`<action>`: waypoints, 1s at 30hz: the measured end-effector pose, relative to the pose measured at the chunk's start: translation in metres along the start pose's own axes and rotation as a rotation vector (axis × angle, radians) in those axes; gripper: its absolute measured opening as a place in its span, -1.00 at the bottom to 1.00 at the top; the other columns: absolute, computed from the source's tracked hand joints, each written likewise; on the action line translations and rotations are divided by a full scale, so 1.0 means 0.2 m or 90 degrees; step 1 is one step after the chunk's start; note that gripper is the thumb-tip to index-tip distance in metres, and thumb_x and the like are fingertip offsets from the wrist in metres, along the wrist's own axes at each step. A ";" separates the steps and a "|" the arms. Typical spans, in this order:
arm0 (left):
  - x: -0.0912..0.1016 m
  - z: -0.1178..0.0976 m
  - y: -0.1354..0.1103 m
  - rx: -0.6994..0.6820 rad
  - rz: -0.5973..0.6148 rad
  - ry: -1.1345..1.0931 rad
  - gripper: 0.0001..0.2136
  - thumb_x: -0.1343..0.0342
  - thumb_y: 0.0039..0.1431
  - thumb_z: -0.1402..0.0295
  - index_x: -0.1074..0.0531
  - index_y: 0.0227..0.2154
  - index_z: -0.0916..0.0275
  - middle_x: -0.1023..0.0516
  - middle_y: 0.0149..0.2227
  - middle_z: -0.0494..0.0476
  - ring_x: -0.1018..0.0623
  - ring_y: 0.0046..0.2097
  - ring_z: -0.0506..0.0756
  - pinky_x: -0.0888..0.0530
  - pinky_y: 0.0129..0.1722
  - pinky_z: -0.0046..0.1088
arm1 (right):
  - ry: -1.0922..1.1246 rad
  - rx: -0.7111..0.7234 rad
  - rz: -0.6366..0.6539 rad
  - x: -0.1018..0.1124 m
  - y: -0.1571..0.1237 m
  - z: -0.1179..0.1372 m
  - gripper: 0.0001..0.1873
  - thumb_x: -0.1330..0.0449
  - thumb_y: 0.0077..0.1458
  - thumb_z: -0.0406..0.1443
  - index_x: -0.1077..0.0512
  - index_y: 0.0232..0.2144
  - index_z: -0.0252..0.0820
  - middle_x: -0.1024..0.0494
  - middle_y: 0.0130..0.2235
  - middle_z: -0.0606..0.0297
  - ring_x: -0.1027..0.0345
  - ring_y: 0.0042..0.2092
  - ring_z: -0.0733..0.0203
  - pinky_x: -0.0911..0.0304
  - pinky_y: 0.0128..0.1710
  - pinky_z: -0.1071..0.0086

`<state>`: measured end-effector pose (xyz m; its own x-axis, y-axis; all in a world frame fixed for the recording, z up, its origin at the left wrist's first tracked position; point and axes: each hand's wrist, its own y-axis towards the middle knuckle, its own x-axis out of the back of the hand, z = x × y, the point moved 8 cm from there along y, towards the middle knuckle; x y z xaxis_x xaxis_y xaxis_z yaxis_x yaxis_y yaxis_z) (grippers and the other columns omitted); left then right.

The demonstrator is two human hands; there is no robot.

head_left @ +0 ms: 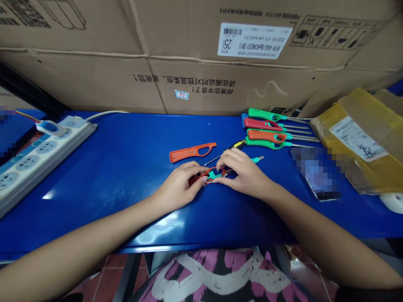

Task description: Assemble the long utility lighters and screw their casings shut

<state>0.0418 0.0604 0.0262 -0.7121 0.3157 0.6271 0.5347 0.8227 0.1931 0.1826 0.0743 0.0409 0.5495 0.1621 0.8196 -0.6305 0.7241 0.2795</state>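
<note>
My left hand (pixel 179 188) is closed on the handle end of an opened orange-red long-nosed lighter (pixel 194 179) at the middle of the blue table. A teal trigger (pixel 215 175) shows inside its casing, between my two hands. My right hand (pixel 244 173) pinches the lighter's front part around the trigger opening; its fingertips partly hide the small parts there. Just beyond my left hand lies a loose orange casing half (pixel 182 155), hollow side up. A screwdriver (pixel 238 144) with a black and yellow handle rests behind my right hand, its thin shaft pointing left.
Several assembled long-nosed lighters (pixel 266 135), green, red and orange, are stacked at the back right. A phone (pixel 317 178) lies before a taped cardboard package (pixel 352 126). On the left is a white power strip (pixel 40 153). A large carton (pixel 189 42) stands along the back edge.
</note>
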 end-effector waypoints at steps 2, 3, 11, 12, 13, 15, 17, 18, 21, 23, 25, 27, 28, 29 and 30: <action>0.01 0.00 0.00 -0.005 -0.004 -0.005 -0.77 -0.05 0.36 0.42 -0.53 -0.02 0.27 -0.57 -0.16 0.19 -0.57 -0.18 0.09 -0.53 -0.13 -0.31 | -0.019 -0.031 -0.007 0.01 0.00 -0.02 -0.64 -0.39 0.10 -0.08 -0.37 -0.23 -0.12 -0.48 -0.18 0.22 -0.30 -0.12 0.08 -0.20 -0.08 0.22; 0.01 0.00 0.00 -0.008 -0.004 -0.004 -0.77 -0.05 0.36 0.42 -0.53 -0.01 0.27 -0.57 -0.15 0.19 -0.57 -0.17 0.09 -0.53 -0.11 -0.31 | -0.015 -0.039 -0.003 0.02 0.00 -0.03 -0.60 -0.41 0.07 -0.07 -0.37 -0.20 -0.12 -0.48 -0.16 0.22 -0.31 -0.10 0.07 -0.19 -0.05 0.20; 0.02 -0.01 0.00 -0.025 -0.007 -0.013 -0.79 -0.05 0.36 0.43 -0.51 -0.03 0.27 -0.55 -0.12 0.21 -0.56 -0.11 0.11 -0.52 -0.05 -0.28 | 0.015 0.033 -0.027 0.05 -0.01 0.01 -0.84 -0.32 0.20 -0.20 -0.46 -0.21 -0.09 -0.51 -0.09 0.19 -0.35 -0.03 0.08 -0.20 0.04 0.16; 0.02 0.00 0.00 -0.022 -0.009 -0.012 -0.79 -0.05 0.36 0.43 -0.51 -0.04 0.27 -0.55 -0.11 0.21 -0.56 -0.11 0.11 -0.52 -0.04 -0.27 | 0.001 0.044 -0.038 0.05 -0.01 0.02 -0.86 -0.30 0.21 -0.19 -0.48 -0.22 -0.09 -0.52 -0.06 0.17 -0.36 -0.01 0.07 -0.20 0.05 0.14; 0.02 0.00 0.00 -0.020 -0.011 -0.013 -0.80 -0.05 0.36 0.43 -0.51 -0.04 0.27 -0.55 -0.11 0.21 -0.57 -0.10 0.12 -0.52 -0.04 -0.27 | -0.013 0.056 -0.044 0.05 -0.02 0.03 -0.88 -0.29 0.22 -0.19 -0.51 -0.23 -0.09 -0.52 -0.02 0.15 -0.36 0.02 0.05 -0.19 0.06 0.11; 0.01 0.01 0.00 -0.016 -0.016 -0.020 -0.80 -0.06 0.35 0.43 -0.51 -0.04 0.26 -0.56 -0.11 0.22 -0.57 -0.10 0.12 -0.53 -0.04 -0.26 | -0.031 0.073 -0.050 0.03 -0.02 0.04 -0.89 -0.25 0.26 -0.22 -0.56 -0.23 -0.08 -0.53 0.06 0.13 -0.36 0.08 0.02 -0.19 0.08 0.06; 0.01 0.01 0.00 -0.013 -0.022 -0.033 -0.80 -0.06 0.35 0.43 -0.51 -0.05 0.26 -0.55 -0.11 0.22 -0.57 -0.10 0.12 -0.53 -0.05 -0.26 | -0.030 0.076 -0.051 0.00 -0.02 0.05 -0.87 -0.22 0.29 -0.26 -0.58 -0.25 -0.09 -0.53 0.11 0.13 -0.36 0.11 0.00 -0.21 0.09 0.02; 0.01 0.02 0.00 -0.011 -0.025 -0.039 -0.80 -0.07 0.35 0.43 -0.52 -0.05 0.26 -0.55 -0.12 0.21 -0.57 -0.11 0.12 -0.53 -0.05 -0.26 | -0.023 0.073 -0.055 -0.01 -0.02 0.05 -0.86 -0.21 0.29 -0.28 -0.59 -0.27 -0.10 -0.53 0.11 0.12 -0.36 0.11 -0.01 -0.23 0.08 0.01; 0.00 0.02 0.00 -0.003 -0.033 -0.057 -0.80 -0.07 0.34 0.42 -0.52 -0.05 0.26 -0.54 -0.12 0.22 -0.56 -0.11 0.12 -0.53 -0.07 -0.26 | 0.030 0.041 -0.078 -0.02 -0.01 0.04 -0.83 -0.21 0.27 -0.34 -0.59 -0.35 -0.13 -0.54 0.11 0.11 -0.39 0.07 0.03 -0.28 0.07 0.02; 0.00 0.03 0.00 -0.002 -0.039 -0.065 -0.80 -0.07 0.34 0.42 -0.52 -0.05 0.28 -0.53 -0.12 0.22 -0.56 -0.11 0.12 -0.52 -0.06 -0.27 | 0.075 0.014 -0.096 -0.02 -0.01 0.03 -0.83 -0.22 0.25 -0.36 -0.60 -0.37 -0.15 -0.54 0.10 0.09 -0.40 0.02 0.06 -0.31 0.07 0.03; 0.00 0.03 -0.01 -0.003 -0.045 -0.070 -0.80 -0.08 0.34 0.43 -0.52 -0.05 0.28 -0.53 -0.13 0.22 -0.56 -0.12 0.11 -0.52 -0.06 -0.27 | 0.105 -0.004 -0.104 -0.02 -0.01 0.02 -0.83 -0.23 0.23 -0.37 -0.60 -0.39 -0.15 -0.53 0.10 0.09 -0.41 0.00 0.07 -0.33 0.07 0.03; 0.00 0.03 -0.01 -0.001 -0.047 -0.075 -0.81 -0.09 0.33 0.42 -0.52 -0.06 0.28 -0.53 -0.14 0.21 -0.56 -0.13 0.11 -0.53 -0.08 -0.27 | 0.111 -0.014 -0.104 -0.02 -0.01 0.01 -0.82 -0.23 0.22 -0.37 -0.61 -0.40 -0.14 -0.53 0.10 0.10 -0.41 0.00 0.07 -0.34 0.07 0.02; 0.00 0.03 -0.01 0.002 -0.048 -0.077 -0.81 -0.09 0.32 0.42 -0.52 -0.07 0.28 -0.53 -0.15 0.21 -0.56 -0.14 0.11 -0.53 -0.10 -0.28 | 0.109 -0.019 -0.102 -0.03 -0.01 0.01 -0.82 -0.23 0.22 -0.37 -0.61 -0.40 -0.14 -0.54 0.09 0.11 -0.41 -0.01 0.07 -0.34 0.07 0.01; 0.00 0.04 -0.01 0.005 -0.049 -0.081 -0.81 -0.09 0.32 0.42 -0.53 -0.08 0.28 -0.54 -0.15 0.20 -0.57 -0.15 0.11 -0.54 -0.12 -0.29 | 0.105 -0.023 -0.102 -0.03 -0.01 0.01 -0.82 -0.24 0.22 -0.37 -0.61 -0.41 -0.14 -0.54 0.08 0.11 -0.41 -0.02 0.07 -0.34 0.06 0.01; 0.00 0.04 0.00 0.007 -0.050 -0.083 -0.82 -0.09 0.31 0.42 -0.53 -0.09 0.28 -0.54 -0.16 0.20 -0.57 -0.16 0.10 -0.54 -0.13 -0.30 | 0.099 -0.028 -0.102 -0.03 -0.01 0.01 -0.82 -0.24 0.22 -0.37 -0.61 -0.41 -0.14 -0.55 0.07 0.11 -0.42 -0.03 0.07 -0.34 0.05 0.00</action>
<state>0.0383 0.0631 0.0201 -0.8053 0.3083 0.5065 0.4703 0.8523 0.2290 0.1796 0.0704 0.0353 0.7211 0.1419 0.6781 -0.5058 0.7767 0.3754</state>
